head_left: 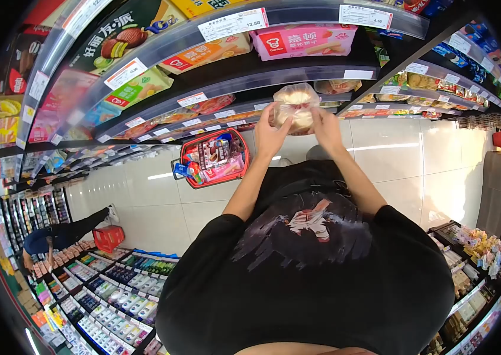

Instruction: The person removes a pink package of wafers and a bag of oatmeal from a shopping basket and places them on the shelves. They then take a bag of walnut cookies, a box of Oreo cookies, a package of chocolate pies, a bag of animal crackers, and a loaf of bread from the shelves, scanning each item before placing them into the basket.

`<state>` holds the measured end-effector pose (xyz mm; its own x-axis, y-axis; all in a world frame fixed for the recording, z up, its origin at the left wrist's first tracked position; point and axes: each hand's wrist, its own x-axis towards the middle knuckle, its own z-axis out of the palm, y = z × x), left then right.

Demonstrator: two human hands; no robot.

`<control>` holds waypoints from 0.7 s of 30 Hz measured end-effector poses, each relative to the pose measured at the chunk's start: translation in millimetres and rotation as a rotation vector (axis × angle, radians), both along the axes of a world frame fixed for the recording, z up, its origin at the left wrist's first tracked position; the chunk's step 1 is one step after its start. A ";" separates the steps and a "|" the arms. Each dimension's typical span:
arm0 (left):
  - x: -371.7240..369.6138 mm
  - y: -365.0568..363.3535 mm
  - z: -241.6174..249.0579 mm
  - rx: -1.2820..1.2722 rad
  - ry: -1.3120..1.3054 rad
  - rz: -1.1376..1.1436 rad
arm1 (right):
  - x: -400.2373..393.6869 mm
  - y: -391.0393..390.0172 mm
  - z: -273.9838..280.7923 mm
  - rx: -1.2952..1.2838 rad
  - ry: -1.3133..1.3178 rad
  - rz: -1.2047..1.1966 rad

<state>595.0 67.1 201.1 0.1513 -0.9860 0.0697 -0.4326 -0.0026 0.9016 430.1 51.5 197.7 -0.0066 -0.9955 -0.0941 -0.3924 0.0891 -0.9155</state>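
Observation:
A clear plastic package with pale, round food inside [295, 108] is held up between my two hands, in front of the snack shelves. My left hand [272, 130] grips its left side, with the thumb on the front. At its right side, the fingers of my right hand [327, 129] are closed on the wrapping. Above the package, a pink wafer pack [304, 41] and an orange one [209, 54] lie on a shelf. Below and left of my left hand, a red shopping basket [245, 148] on the floor holds several packaged snacks.
Shelves with price tags [233, 25] curve across the top. Pale floor tiles [381, 142] lie below. Another person [55, 236] bends over at the far left, near a second red basket [108, 238]. Low product racks [126, 290] stand at the lower left, more at the lower right.

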 end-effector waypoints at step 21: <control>26.4 37.0 117.6 0.141 1.570 -0.688 | -24.0 23.1 218.5 0.045 -0.529 0.336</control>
<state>621.5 104.1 318.7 -0.4356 -0.8791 0.1936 0.8395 -0.3192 0.4398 406.1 74.6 416.1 0.3649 -0.9302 -0.0406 0.0993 0.0823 -0.9916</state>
